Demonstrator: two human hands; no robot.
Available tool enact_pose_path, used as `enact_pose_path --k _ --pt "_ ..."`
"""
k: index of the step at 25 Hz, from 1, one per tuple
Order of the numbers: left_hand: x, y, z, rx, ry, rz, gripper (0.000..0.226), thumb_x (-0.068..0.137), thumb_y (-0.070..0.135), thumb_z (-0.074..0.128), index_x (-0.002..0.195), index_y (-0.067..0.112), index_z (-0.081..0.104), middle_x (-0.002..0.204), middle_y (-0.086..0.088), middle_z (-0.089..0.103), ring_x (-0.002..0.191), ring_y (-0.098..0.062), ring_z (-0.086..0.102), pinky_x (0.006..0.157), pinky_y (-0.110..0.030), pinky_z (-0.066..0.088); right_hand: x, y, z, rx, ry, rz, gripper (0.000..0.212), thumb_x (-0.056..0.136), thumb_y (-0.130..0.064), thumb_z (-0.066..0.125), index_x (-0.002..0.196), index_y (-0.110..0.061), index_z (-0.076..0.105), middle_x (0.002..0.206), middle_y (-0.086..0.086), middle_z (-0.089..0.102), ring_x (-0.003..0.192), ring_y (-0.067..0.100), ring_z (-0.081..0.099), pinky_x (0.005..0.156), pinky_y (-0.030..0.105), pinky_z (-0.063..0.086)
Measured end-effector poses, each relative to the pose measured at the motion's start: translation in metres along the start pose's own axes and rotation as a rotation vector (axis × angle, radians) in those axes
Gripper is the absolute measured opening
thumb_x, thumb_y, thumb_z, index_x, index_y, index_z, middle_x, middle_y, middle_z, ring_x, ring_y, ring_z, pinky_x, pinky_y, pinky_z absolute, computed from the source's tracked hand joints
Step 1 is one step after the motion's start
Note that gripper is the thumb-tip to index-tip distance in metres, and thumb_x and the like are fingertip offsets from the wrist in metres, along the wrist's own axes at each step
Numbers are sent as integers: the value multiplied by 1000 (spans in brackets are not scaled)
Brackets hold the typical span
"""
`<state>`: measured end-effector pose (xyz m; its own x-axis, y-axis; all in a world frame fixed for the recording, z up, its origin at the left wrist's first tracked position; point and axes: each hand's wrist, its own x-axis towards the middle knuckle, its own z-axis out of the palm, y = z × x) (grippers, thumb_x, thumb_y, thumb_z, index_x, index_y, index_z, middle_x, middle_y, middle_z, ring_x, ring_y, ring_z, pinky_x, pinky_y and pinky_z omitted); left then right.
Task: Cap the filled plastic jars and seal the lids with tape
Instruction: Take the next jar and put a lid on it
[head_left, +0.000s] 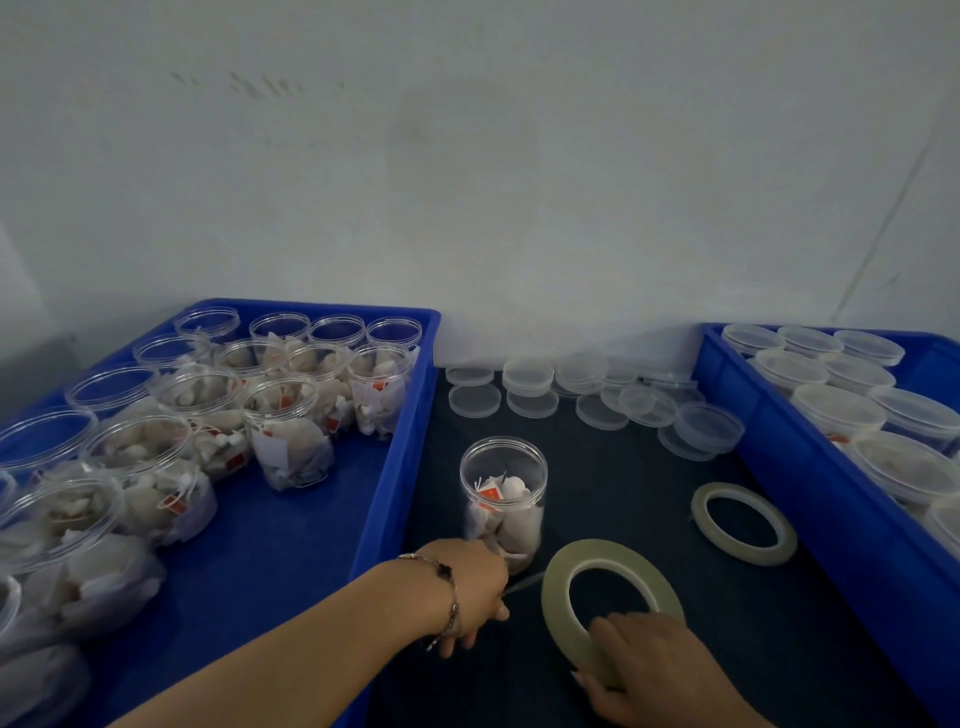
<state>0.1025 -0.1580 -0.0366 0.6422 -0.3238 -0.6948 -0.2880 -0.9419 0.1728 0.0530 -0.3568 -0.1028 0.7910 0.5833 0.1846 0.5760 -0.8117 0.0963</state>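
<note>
An uncapped clear jar (503, 493) filled with tea bags stands on the dark mat (623, 467) in the middle. My left hand (470, 587) is just in front of the jar's base, fingers curled and pinching the loose end of a tape strip (524, 581). The strip runs to a greenish tape roll (613, 603), held tilted on edge by my right hand (654, 670), which grips its near rim. A second tape roll (744, 522) lies flat to the right. Loose clear lids (592, 395) lie scattered at the back of the mat.
A blue tray (400, 467) on the left holds several open jars (288, 431), most filled with tea bags. A blue tray (779, 441) on the right holds several capped jars (836, 415). A pale wall rises right behind the table.
</note>
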Motion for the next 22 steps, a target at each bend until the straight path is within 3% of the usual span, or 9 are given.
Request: enact_pose_path --k 3,7,11,14,16,17,18,20,22 --pt "10 -10 6 139 -1 30 32 95 15 50 123 0 53 114 -18 65 105 -30 62 84 -35 47 -2 -4 7 21 -22 0 39 55 -69 65 51 -31 57 53 -16 50 46 -4 47 45 10 35" --pt "16 -16 9 243 86 39 28 95 22 51 115 4 59 116 -15 60 105 -28 58 84 -36 46 -7 -3 10 27 -19 -6 38 58 -71 64 53 -34 60 58 -19 53 52 -4 51 48 8 41" --pt "11 -16 3 267 195 -12 33 95 25 52 120 3 56 121 -14 56 108 -27 56 88 -35 44 3 0 -5 106 -100 111 42 73 -72 46 61 -35 59 64 -19 53 62 -8 50 57 1 32" --pt "-6 -16 -11 153 342 -29 30 95 34 52 109 8 57 104 -8 58 99 -22 58 83 -30 44 31 37 -21 161 -5 236 23 91 -50 44 82 -33 57 78 -16 47 74 -1 47 63 10 32" --pt "-19 -20 -22 63 500 -50 21 92 40 55 85 20 57 86 1 53 88 -17 56 77 -28 44 62 77 -31 166 53 341 18 96 -36 45 82 -27 52 81 -11 49 74 3 45 65 18 34" --pt "-24 -21 -25 36 592 -67 20 89 42 57 88 22 56 89 1 54 91 -17 54 78 -27 42 78 97 -34 139 95 406 18 97 -30 45 81 -24 51 83 -6 53 73 6 47 65 21 36" --pt "-26 -23 -27 10 684 -90 32 86 44 61 106 20 54 103 -2 55 100 -19 52 83 -28 41 95 116 -36 96 130 468 15 97 -25 45 84 -20 52 87 -1 58 76 10 51 65 23 39" --pt "-16 -27 -25 -107 746 -125 93 78 46 70 146 12 16 131 -7 43 120 -23 42 98 -30 36 122 147 -25 -68 127 561 13 96 -18 45 100 -12 56 105 8 62 95 20 57 75 29 48" --pt "-6 -27 -22 -315 683 -82 124 72 42 77 148 14 -17 144 -8 31 129 -23 35 106 -32 32 138 166 -5 -225 51 601 24 96 -19 46 116 -10 52 120 8 59 112 21 54 87 30 47"
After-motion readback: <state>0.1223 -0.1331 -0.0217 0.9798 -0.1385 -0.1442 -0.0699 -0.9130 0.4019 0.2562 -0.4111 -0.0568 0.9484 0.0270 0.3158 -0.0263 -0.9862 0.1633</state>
